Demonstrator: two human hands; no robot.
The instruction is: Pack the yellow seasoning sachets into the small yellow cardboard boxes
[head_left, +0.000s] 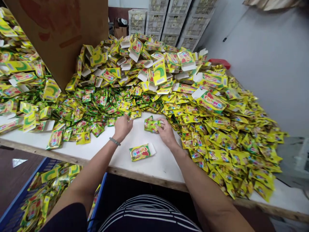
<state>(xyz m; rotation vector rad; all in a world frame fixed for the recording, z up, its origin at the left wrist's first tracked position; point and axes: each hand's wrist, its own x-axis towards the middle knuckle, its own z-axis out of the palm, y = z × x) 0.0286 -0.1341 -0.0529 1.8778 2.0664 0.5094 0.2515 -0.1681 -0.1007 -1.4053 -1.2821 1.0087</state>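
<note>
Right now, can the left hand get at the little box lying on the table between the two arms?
Probably yes. The left hand rests at the edge of the sachet pile, and the small box lies alone on bare white table with nothing over it. The right hand is on a few sachets beyond it.

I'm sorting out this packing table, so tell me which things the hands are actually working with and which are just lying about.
In hand:
left hand reaching into the sachet pile
right hand on a small sachet stack
flat carton between them

Lying about:
cardboard box
blue crate
white crates
</note>
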